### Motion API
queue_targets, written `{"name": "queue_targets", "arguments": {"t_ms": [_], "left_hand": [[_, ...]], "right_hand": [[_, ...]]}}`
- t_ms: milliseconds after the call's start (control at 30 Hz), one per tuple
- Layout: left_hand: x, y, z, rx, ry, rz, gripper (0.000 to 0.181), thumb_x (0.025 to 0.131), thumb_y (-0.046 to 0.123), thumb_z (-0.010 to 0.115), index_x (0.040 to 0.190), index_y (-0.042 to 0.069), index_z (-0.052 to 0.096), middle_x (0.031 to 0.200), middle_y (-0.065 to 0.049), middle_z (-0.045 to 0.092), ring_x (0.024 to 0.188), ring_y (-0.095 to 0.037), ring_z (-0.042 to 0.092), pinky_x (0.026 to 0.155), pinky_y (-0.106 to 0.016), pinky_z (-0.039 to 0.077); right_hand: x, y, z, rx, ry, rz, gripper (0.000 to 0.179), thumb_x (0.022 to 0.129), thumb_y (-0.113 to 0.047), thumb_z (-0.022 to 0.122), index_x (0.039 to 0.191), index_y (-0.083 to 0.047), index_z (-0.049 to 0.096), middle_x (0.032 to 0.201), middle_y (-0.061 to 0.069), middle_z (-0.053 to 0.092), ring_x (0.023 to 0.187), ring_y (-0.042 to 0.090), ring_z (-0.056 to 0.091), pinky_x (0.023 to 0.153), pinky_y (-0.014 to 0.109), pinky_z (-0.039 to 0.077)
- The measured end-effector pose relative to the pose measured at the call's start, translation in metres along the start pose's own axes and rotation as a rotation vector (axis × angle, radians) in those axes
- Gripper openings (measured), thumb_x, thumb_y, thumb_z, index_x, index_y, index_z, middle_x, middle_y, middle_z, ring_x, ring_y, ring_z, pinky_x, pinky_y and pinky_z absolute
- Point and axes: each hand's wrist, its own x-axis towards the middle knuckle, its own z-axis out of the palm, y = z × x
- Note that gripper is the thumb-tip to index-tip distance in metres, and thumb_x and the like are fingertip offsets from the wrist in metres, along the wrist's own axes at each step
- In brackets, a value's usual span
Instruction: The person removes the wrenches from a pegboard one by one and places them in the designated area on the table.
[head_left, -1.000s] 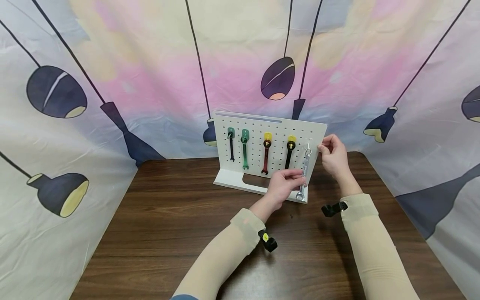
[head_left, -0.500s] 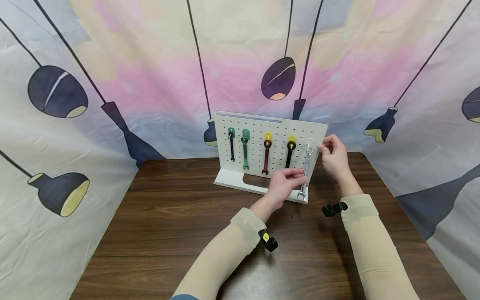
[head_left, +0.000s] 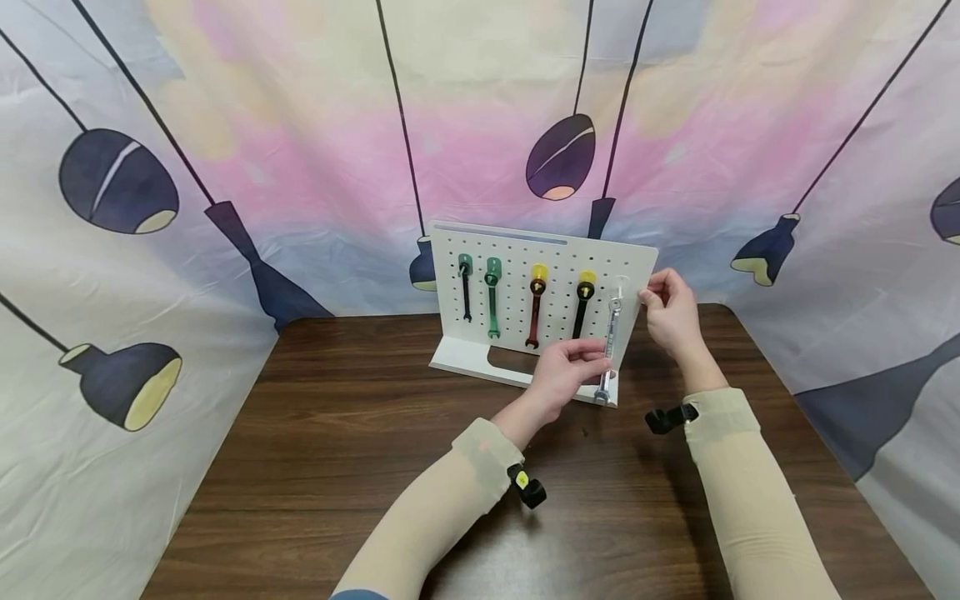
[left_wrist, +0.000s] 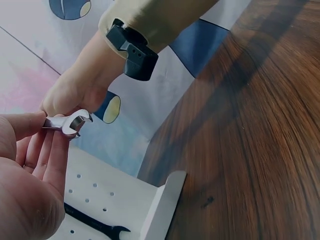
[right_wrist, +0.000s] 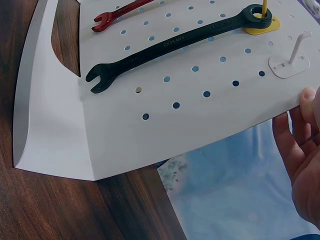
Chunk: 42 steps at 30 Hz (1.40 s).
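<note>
My left hand (head_left: 561,375) pinches a silver combination wrench (head_left: 611,329) between thumb and fingers, in front of the right side of a white pegboard (head_left: 517,321). In the left wrist view the wrench's open end (left_wrist: 75,124) sticks out past my fingertips. Its ring end appears near a white hook (right_wrist: 295,57), which shows bare in the right wrist view. My right hand (head_left: 671,315) pinches the board's right edge. Beside that hook a black wrench (head_left: 581,310) hangs from a yellow hook (head_left: 587,277).
Further left on the board hang a red wrench (head_left: 534,317), a green wrench (head_left: 492,308) and a small dark wrench (head_left: 466,292). The board's base (head_left: 468,358) rests on a brown wooden table (head_left: 360,442). A printed cloth (head_left: 322,108) hangs behind.
The silver wrench's ring end has shifted slightly down and left, and my left forearm has moved a little left. My right hand keeps its hold on the board.
</note>
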Motion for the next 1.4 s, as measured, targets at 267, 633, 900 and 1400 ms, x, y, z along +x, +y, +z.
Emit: {"name": "queue_targets", "arguments": {"t_ms": [267,633,900,1400], "left_hand": [[-0.012,-0.005,-0.028,-0.024,-0.036,-0.016,0.029,0.095,-0.002,0.078,0.124,-0.005,0.074,0.1,-0.009,0.076,0.085,-0.018,0.078,0.092,-0.053,0.062],[-0.027,-0.022,-0.085,-0.004,-0.028,-0.064,0.024,0.097,-0.003,0.075,0.12,-0.009,0.07,0.102,-0.015,0.078,0.1,-0.04,0.078,0.087,-0.045,0.065],[-0.046,-0.036,-0.12,0.049,0.01,-0.127,0.024,0.097,-0.002,0.074,0.118,-0.012,0.07,0.104,-0.019,0.079,0.087,-0.017,0.077,0.084,-0.041,0.065],[-0.073,-0.047,-0.145,0.046,-0.007,-0.339,0.02,0.096,-0.004,0.074,0.114,-0.011,0.068,0.089,-0.008,0.073,0.074,-0.016,0.072,0.076,-0.035,0.066]], "right_hand": [[0.015,0.042,-0.002,-0.049,0.003,-0.002,0.009,0.105,0.009,0.056,0.108,0.0,0.056,0.093,0.003,0.057,0.086,0.022,0.058,0.072,0.017,0.053],[0.015,0.044,-0.004,-0.055,0.014,-0.008,0.009,0.104,0.011,0.056,0.109,0.003,0.056,0.093,0.004,0.057,0.087,0.024,0.06,0.071,0.017,0.053],[0.014,0.043,-0.003,-0.057,0.004,-0.003,0.009,0.104,0.009,0.056,0.108,0.002,0.055,0.093,0.004,0.057,0.085,0.021,0.057,0.071,0.017,0.052],[0.014,0.041,-0.004,-0.044,-0.005,0.015,0.003,0.108,0.002,0.056,0.108,0.005,0.054,0.093,0.003,0.057,0.084,0.012,0.057,0.072,0.016,0.053]]}}
